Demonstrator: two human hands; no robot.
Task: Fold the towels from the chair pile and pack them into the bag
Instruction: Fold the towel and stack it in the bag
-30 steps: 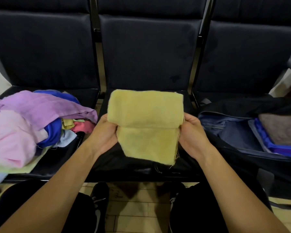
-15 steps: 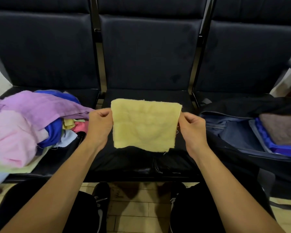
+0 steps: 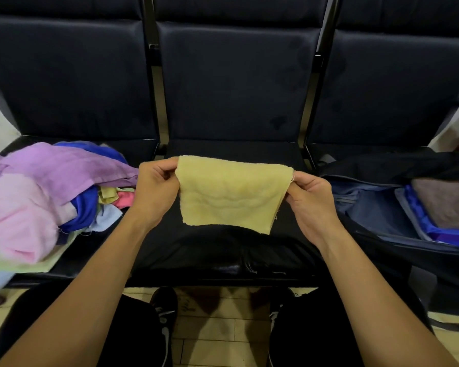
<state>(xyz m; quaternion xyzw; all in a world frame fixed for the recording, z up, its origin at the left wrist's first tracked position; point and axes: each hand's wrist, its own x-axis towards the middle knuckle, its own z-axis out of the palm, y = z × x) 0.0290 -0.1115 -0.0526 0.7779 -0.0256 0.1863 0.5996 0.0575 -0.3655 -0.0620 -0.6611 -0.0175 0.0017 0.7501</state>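
while pinched taut, unlabelled yellow towel

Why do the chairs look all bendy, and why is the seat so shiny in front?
Head view: the wide-angle lens bows straight lines, so the chair backs lean outward near the edges. Head view: the middle seat shows pale glare along its front edge, where the glossy cover reflects light. Head view: the yellow towel looks fairly sharp, while the towel pile at the left edge looks softer.
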